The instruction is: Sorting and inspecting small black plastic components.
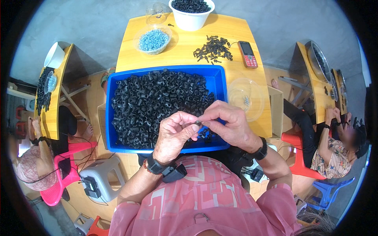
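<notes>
My left hand (176, 133) is closed in a pinch on a small black plastic piece (198, 123), held over the near right part of a blue tray (169, 150). From the other side, my right hand (230, 122) brings thumb and forefinger together right at that piece. Whatever lies between those right fingertips is too small and covered to make out. Beneath both hands, the tray holds a heap of small black plastic clips (153, 106), looped in shape.
Behind the tray on the yellow table (181, 43) are a tub of bluish screws (153, 40), loose black parts (214, 49), a red keypad phone (247, 54) and a white bucket (191, 19). A clear lid (246, 100) lies right. Co-workers sit at side tables.
</notes>
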